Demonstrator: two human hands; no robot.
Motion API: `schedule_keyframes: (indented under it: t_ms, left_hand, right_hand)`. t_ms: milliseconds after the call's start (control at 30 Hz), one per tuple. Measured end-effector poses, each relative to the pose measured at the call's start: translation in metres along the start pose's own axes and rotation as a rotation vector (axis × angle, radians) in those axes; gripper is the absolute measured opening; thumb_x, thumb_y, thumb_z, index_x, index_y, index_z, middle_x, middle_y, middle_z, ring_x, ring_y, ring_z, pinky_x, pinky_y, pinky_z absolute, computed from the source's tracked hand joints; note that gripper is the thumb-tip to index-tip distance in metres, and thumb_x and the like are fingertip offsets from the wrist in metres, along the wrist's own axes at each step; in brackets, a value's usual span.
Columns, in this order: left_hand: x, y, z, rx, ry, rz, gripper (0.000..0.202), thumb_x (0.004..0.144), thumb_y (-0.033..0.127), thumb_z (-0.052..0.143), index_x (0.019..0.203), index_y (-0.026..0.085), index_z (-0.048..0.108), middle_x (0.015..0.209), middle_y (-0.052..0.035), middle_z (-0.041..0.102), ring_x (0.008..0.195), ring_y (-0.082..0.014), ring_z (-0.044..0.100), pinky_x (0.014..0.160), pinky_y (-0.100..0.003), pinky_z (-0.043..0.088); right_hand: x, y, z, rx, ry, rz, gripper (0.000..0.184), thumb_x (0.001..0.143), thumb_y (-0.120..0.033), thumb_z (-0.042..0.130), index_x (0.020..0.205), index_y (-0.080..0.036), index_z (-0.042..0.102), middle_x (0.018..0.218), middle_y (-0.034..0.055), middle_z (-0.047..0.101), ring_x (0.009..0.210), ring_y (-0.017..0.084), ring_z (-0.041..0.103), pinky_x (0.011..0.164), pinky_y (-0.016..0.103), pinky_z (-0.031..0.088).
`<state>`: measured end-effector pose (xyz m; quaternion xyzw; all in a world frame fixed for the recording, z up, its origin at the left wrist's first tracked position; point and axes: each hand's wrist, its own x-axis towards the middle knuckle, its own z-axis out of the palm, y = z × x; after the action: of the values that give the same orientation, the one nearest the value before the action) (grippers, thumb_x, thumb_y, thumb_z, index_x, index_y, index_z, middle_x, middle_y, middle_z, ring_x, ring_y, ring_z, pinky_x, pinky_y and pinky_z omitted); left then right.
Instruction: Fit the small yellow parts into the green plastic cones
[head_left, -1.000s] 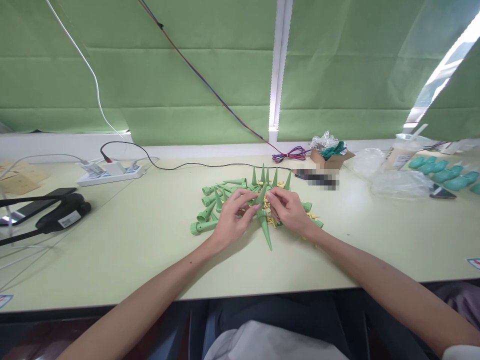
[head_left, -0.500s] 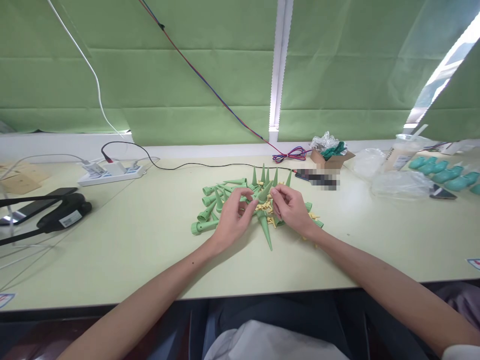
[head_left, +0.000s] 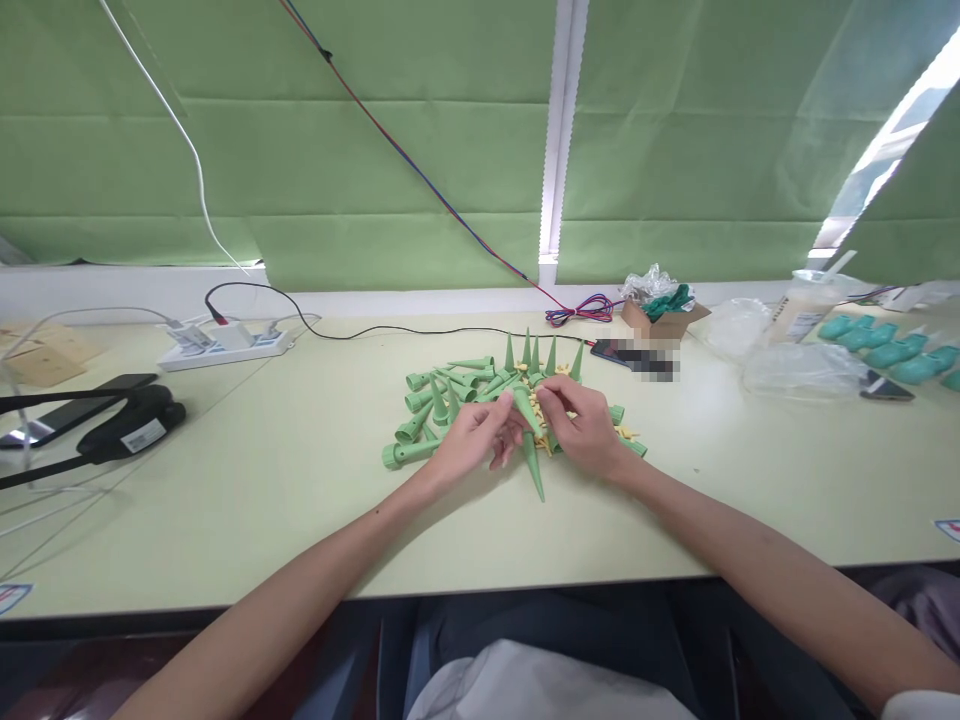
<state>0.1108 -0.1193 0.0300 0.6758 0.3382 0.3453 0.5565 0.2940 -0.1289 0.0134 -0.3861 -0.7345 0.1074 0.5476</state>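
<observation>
My left hand [head_left: 478,437] grips a hollow green plastic spike [head_left: 526,408] between thumb and fingers, its narrow end slanting down to the right. Close beside it is my right hand [head_left: 583,425], thumb and fingers pinched together; whatever they hold is hidden. Under and around both hands lies a heap of similar green spikes [head_left: 411,452], some on their sides and several standing point up at the back. One loose spike [head_left: 534,470] points toward me below the held one. Small yellow plastic pieces [head_left: 628,433] are scattered among the spikes, partly covered by my right hand.
Behind the heap lies a phone [head_left: 634,358] on a black cable. A small cardboard box [head_left: 664,322], a drink cup [head_left: 801,305] and teal plastic parts [head_left: 896,345] stand back right. To the left are a power strip [head_left: 225,350] and a black device [head_left: 131,425].
My left hand has turned the green spike, so its tip has swung from up and right to down and right. My right hand stays pinched in nearly the same place.
</observation>
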Motion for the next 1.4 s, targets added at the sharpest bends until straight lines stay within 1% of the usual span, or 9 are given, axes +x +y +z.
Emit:
schedule_keyframes:
  t_ms: [133, 300, 400, 700, 833, 967, 1167, 1300, 1400]
  left_hand:
    - [0.000, -0.003, -0.003, 0.030, -0.002, -0.009, 0.057, 0.093, 0.065, 0.048, 0.071, 0.014, 0.061, 0.052, 0.0001, 0.053, 0.043, -0.0096, 0.048, 0.044, -0.023, 0.040]
    - [0.000, -0.005, -0.005, 0.073, 0.006, 0.022, 0.051, 0.093, 0.063, 0.052, 0.073, 0.016, 0.057, 0.053, 0.0014, 0.055, 0.044, -0.0105, 0.051, 0.047, -0.024, 0.040]
    - [-0.001, -0.004, -0.005, 0.108, 0.018, 0.045, 0.047, 0.092, 0.060, 0.056, 0.073, 0.017, 0.053, 0.052, 0.0028, 0.055, 0.044, -0.0101, 0.050, 0.047, -0.023, 0.038]
    - [-0.001, -0.003, -0.001, 0.153, 0.067, 0.102, 0.033, 0.089, 0.051, 0.063, 0.090, 0.019, 0.056, 0.050, 0.0061, 0.046, 0.043, -0.0106, 0.042, 0.044, -0.025, 0.031]
    - [-0.002, -0.005, 0.000, 0.192, 0.104, 0.130, 0.030, 0.088, 0.048, 0.066, 0.087, 0.020, 0.054, 0.051, 0.0068, 0.044, 0.044, -0.0106, 0.042, 0.045, -0.026, 0.033]
    - [0.000, -0.011, 0.000, 0.252, 0.155, 0.220, 0.033, 0.087, 0.045, 0.067, 0.080, 0.021, 0.047, 0.058, 0.0060, 0.040, 0.049, -0.0105, 0.042, 0.045, -0.025, 0.035]
    - [0.001, -0.015, -0.001, 0.410, 0.210, 0.376, 0.031, 0.090, 0.039, 0.064, 0.077, 0.020, 0.043, 0.072, 0.0025, 0.039, 0.059, -0.0108, 0.048, 0.049, -0.023, 0.041]
    - [0.001, -0.016, -0.002, 0.495, 0.225, 0.468, 0.019, 0.092, 0.031, 0.062, 0.083, 0.020, 0.050, 0.076, 0.0012, 0.043, 0.061, -0.0107, 0.048, 0.049, -0.022, 0.040]
    - [0.000, -0.015, -0.002, 0.539, 0.224, 0.534, 0.005, 0.093, 0.024, 0.060, 0.093, 0.020, 0.058, 0.082, -0.0009, 0.050, 0.063, -0.0103, 0.049, 0.051, -0.021, 0.041]
  right_hand:
    - [0.001, 0.002, 0.000, 0.007, -0.037, -0.024, 0.022, 0.103, -0.031, 0.046, 0.083, -0.022, 0.053, 0.066, -0.0020, 0.053, 0.054, 0.012, 0.044, 0.057, 0.026, 0.036]
    - [0.001, 0.003, 0.000, -0.001, -0.057, 0.008, 0.025, 0.104, -0.036, 0.043, 0.086, -0.022, 0.054, 0.064, -0.0020, 0.054, 0.053, 0.012, 0.045, 0.055, 0.027, 0.036]
    - [0.000, 0.003, 0.000, 0.014, -0.068, 0.026, 0.023, 0.103, -0.036, 0.044, 0.088, -0.022, 0.054, 0.064, -0.0021, 0.054, 0.052, 0.013, 0.045, 0.055, 0.027, 0.037]
    - [-0.001, 0.004, 0.000, 0.025, -0.101, 0.078, 0.023, 0.103, -0.038, 0.043, 0.087, -0.023, 0.051, 0.061, -0.0038, 0.048, 0.051, 0.013, 0.041, 0.053, 0.028, 0.035]
    - [0.000, 0.003, -0.001, 0.025, -0.108, 0.071, 0.025, 0.103, -0.039, 0.042, 0.086, -0.023, 0.049, 0.061, -0.0035, 0.048, 0.051, 0.013, 0.041, 0.053, 0.028, 0.035]
    - [0.001, 0.001, -0.002, 0.029, -0.108, 0.049, 0.028, 0.104, -0.039, 0.040, 0.082, -0.023, 0.047, 0.061, -0.0033, 0.048, 0.051, 0.013, 0.041, 0.054, 0.028, 0.035]
    - [0.001, 0.000, -0.002, 0.019, -0.110, 0.036, 0.033, 0.105, -0.042, 0.038, 0.079, -0.023, 0.045, 0.060, -0.0032, 0.047, 0.051, 0.013, 0.040, 0.055, 0.028, 0.035]
    - [0.001, -0.001, -0.002, 0.025, -0.115, 0.029, 0.035, 0.105, -0.042, 0.038, 0.076, -0.023, 0.042, 0.061, -0.0027, 0.048, 0.052, 0.013, 0.041, 0.055, 0.028, 0.035]
    - [0.001, -0.002, -0.001, 0.026, -0.117, 0.025, 0.036, 0.105, -0.041, 0.038, 0.074, -0.023, 0.041, 0.061, -0.0025, 0.047, 0.052, 0.013, 0.040, 0.055, 0.028, 0.035]
